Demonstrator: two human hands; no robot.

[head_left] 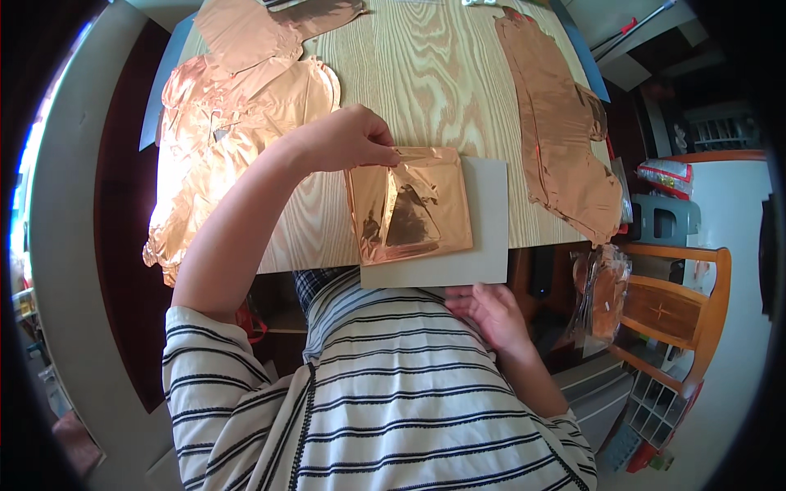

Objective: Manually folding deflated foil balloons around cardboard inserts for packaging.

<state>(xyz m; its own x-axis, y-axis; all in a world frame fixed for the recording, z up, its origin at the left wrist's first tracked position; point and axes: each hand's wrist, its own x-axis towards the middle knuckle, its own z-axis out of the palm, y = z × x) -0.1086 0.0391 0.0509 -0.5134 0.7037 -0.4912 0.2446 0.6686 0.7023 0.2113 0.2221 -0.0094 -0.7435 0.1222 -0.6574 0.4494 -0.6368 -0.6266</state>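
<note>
A folded copper-coloured foil balloon (438, 221) lies as a neat shiny square on a pale grey flat board (489, 217). The board reaches past the table's front edge, and its right and lower margins show beyond the foil. At the foil's far edge my left hand (360, 139) pinches the sheet between thumb and fingers. Just below the board's near edge, in front of my striped top, my right hand (490, 313) has its fingers apart and holds nothing.
Flat, unfolded copper foil balloons (246, 106) cover the wooden table's (417, 74) left side, and another long foil balloon (557, 123) lies along the right. A clear plastic bag with copper foil (604, 303) hangs by a wooden chair (671, 307) at the right. A grey stool (667, 217) stands behind.
</note>
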